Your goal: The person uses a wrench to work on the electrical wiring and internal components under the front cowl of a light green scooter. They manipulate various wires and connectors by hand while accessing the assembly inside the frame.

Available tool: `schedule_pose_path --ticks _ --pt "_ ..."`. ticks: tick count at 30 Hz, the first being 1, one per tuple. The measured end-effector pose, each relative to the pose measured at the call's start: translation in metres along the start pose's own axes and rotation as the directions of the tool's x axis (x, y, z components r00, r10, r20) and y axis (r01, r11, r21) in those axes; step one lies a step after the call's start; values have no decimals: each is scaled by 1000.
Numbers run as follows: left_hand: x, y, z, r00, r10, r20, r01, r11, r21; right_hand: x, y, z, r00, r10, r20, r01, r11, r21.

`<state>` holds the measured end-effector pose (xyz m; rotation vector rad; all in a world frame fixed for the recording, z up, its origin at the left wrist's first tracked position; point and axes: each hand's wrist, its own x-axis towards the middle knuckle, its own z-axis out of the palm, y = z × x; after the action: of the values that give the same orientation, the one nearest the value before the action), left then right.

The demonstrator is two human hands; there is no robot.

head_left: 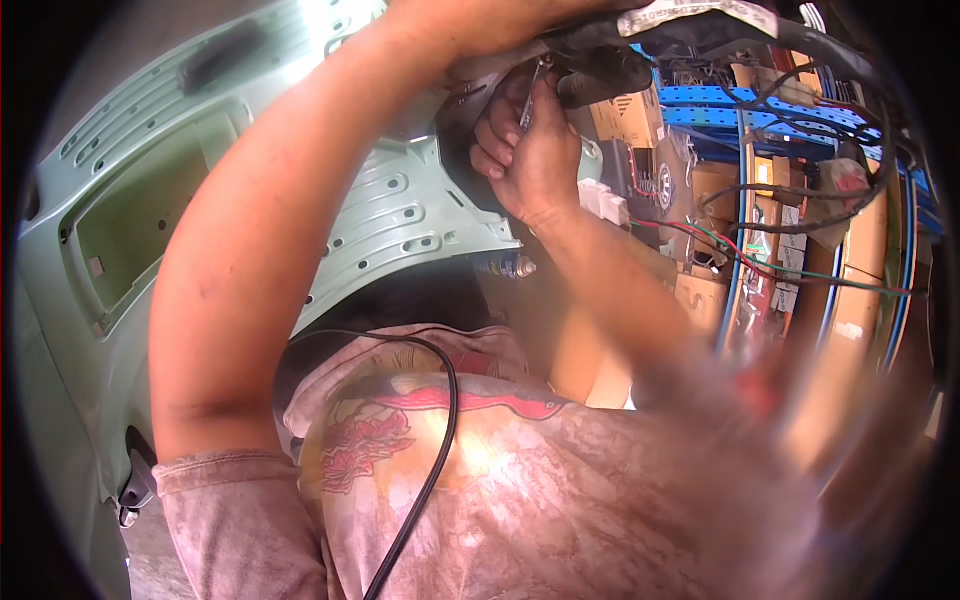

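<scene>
My right hand (535, 160) is raised in the upper middle, fingers closed round a slim silvery metal tool (530, 105). The tool points upward, its top end close to a dark fitting beside a thick black tube (612, 78). Above it, my left hand (490, 22) reaches across the top edge of the view. Its fingers are cut off or hidden there, so what they hold does not show. Right of that hand runs a thick black wrapped cable bundle (680, 38) with a white printed label (705, 12) on it.
A pale green vehicle body panel (390, 205) with slots and holes fills the left. Blue perforated shelving (745, 97) with cardboard boxes (625, 118) stands at right. Loose red and green wires (740, 245) cross there. A black cable (448, 420) lies over my patterned shirt.
</scene>
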<state>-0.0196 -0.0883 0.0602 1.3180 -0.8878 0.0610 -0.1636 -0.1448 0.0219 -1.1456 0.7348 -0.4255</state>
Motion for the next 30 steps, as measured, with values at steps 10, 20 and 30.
schedule_pose_path --ticks 10,20,30 --pt "-4 10 -1 996 -81 36 79 995 60 20 -73 -65 980 164 110 -26 660 -751" --pt "-3 9 -1 994 -96 45 95 995 32 45 -113 -50 871 481 101 -54 298 -953" --pt "1 -6 1 996 -49 70 52 998 -35 37 -91 -47 838 546 0 -341 524 -780"
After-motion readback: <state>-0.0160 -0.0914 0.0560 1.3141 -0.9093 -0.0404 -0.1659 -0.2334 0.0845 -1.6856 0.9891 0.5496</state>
